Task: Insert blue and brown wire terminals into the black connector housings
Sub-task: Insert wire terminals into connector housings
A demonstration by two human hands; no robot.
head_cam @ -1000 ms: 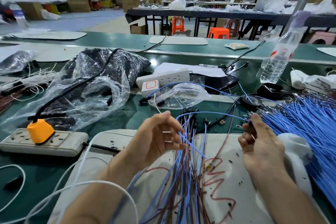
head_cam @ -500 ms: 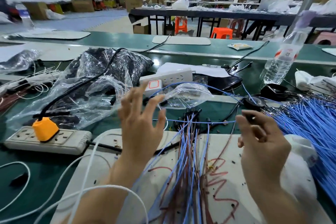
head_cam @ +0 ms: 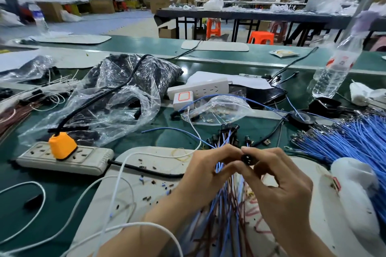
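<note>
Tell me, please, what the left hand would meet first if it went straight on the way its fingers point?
Probably the black connector housing pinched in the right hand: the left hand, pinching blue wire, points rightward at it, nearly touching. Depth is unclear.

Left hand (head_cam: 205, 175) and right hand (head_cam: 286, 190), both bare. Long, slim fingers (head_cam: 257, 181). Bare left forearm (head_cam: 146, 233) and bare right forearm (head_cam: 311, 242), smooth, running to the bottom edge of the view.

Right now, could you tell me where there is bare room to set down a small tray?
Barest: the far green belt between the two pale mats. Some room on the white mat below the power strip, though scraps and a white cable cross it. Crowded: the plastic bag and the blue wire pile.
</note>
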